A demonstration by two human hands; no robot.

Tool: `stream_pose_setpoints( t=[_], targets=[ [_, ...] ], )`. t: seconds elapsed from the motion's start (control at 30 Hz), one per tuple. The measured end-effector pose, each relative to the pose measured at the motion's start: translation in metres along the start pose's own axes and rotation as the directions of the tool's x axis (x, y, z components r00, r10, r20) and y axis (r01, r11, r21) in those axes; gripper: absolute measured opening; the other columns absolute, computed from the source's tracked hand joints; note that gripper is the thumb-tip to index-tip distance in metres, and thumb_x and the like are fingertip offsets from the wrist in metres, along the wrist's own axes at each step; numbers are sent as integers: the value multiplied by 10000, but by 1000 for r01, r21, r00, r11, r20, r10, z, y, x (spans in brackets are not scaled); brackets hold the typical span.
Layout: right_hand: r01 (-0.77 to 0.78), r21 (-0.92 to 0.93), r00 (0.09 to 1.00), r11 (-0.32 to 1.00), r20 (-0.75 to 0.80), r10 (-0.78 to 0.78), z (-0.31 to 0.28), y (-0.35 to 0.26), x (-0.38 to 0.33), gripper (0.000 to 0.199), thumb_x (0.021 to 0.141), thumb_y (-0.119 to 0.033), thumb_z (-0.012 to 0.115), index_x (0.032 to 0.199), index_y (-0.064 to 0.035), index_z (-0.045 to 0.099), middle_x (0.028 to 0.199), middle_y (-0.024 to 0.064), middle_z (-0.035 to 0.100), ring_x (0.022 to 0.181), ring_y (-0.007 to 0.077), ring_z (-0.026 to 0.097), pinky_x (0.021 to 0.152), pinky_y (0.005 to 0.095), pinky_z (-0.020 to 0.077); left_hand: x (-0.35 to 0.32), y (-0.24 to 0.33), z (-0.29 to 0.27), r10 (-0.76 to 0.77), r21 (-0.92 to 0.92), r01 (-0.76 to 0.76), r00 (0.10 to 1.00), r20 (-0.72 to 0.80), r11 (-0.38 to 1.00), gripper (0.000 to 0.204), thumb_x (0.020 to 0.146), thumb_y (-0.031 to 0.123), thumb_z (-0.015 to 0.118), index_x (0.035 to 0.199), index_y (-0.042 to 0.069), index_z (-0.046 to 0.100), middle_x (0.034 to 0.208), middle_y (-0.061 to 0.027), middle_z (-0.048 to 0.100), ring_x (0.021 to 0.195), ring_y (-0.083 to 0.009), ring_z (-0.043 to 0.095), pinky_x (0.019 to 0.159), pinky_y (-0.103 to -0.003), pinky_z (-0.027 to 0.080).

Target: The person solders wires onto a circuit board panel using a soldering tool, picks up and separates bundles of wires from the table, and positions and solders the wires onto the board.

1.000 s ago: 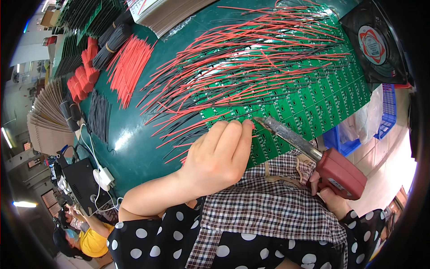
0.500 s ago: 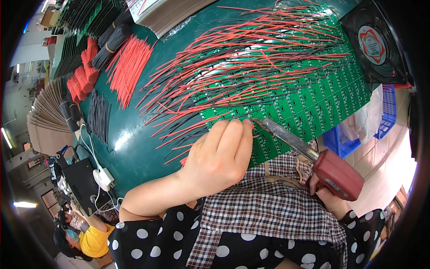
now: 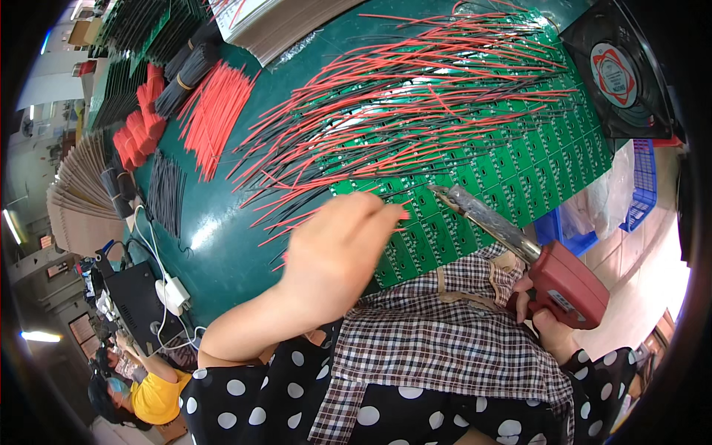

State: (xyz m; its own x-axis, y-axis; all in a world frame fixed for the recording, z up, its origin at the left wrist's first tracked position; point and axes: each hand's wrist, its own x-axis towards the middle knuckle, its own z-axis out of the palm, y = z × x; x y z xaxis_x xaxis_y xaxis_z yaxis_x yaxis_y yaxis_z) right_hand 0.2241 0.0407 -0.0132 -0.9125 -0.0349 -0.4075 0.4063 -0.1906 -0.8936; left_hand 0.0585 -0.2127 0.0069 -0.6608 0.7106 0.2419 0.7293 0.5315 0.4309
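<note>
My left hand (image 3: 334, 245) is closed, slightly smeared by motion, over the near left part of the green circuit board panel (image 3: 512, 178). Short red wire ends (image 3: 404, 214) poke out by its fingertips, and others show at its left edge. My right hand (image 3: 552, 330) grips a dark red soldering gun (image 3: 571, 285). Its tip (image 3: 434, 190) points left, just over the panel, a little right of my left hand. Many red and black wires (image 3: 356, 126) fan leftward from the panel; those beneath my left hand are hidden.
Left on the green table (image 3: 245, 245) lie a red wire pile (image 3: 213, 119), a black wire pile (image 3: 167, 193) and tied bundles (image 3: 141, 133). A black fan (image 3: 619, 74) stands at far right above a blue basket (image 3: 641, 185). A black box (image 3: 141, 304) with cables sits left; a person in yellow (image 3: 157, 397) is beyond.
My left hand has shifted left and slightly nearer to me, away from the soldering tip. The soldering gun has moved a little right, its tip lifting slightly up the picture.
</note>
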Motion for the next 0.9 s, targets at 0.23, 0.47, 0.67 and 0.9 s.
stream_pose_setpoints(
  t=[0.23, 0.47, 0.67, 0.9],
  targets=[
    [58, 3, 994, 998, -90, -57, -2, 7, -1, 753, 791, -477, 673, 1236, 49, 368, 965, 121, 577, 505, 128, 509, 429, 220, 398, 21, -16, -38, -245, -129, 238, 969, -41, 963, 143, 740, -53, 630, 865, 12, 653, 772, -90, 597, 681, -221, 602, 588, -288, 479],
    [59, 14, 989, 998, -137, -57, -5, 1, -9, 741, 790, -480, 673, 1218, 44, 370, 966, 122, 579, 493, 125, 501, 426, 219, 394, 26, 6, 10, 143, 59, -141, 989, -41, 988, 323, 598, -7, 643, 921, -17, 652, 848, -101, 556, 702, -220, 579, 583, -289, 475],
    [-18, 70, 996, 997, -88, 24, -8, 0, -11, 747, 785, -489, 674, 1215, 41, 370, 963, 111, 576, 502, 126, 505, 439, 224, 401, 19, 10, -3, 305, 262, -274, 949, -83, 925, 258, 643, 14, 643, 886, -71, 643, 802, -113, 577, 644, -207, 579, 557, -253, 500],
    [14, 58, 993, 998, -119, -8, -4, -2, -9, 714, 778, -496, 681, 1170, 41, 422, 961, 109, 567, 513, 126, 511, 440, 219, 399, 18, 12, 10, 265, 228, -251, 964, -34, 941, 292, 655, -19, 647, 940, -80, 631, 854, -130, 549, 697, -220, 573, 577, -271, 483]
  ],
)
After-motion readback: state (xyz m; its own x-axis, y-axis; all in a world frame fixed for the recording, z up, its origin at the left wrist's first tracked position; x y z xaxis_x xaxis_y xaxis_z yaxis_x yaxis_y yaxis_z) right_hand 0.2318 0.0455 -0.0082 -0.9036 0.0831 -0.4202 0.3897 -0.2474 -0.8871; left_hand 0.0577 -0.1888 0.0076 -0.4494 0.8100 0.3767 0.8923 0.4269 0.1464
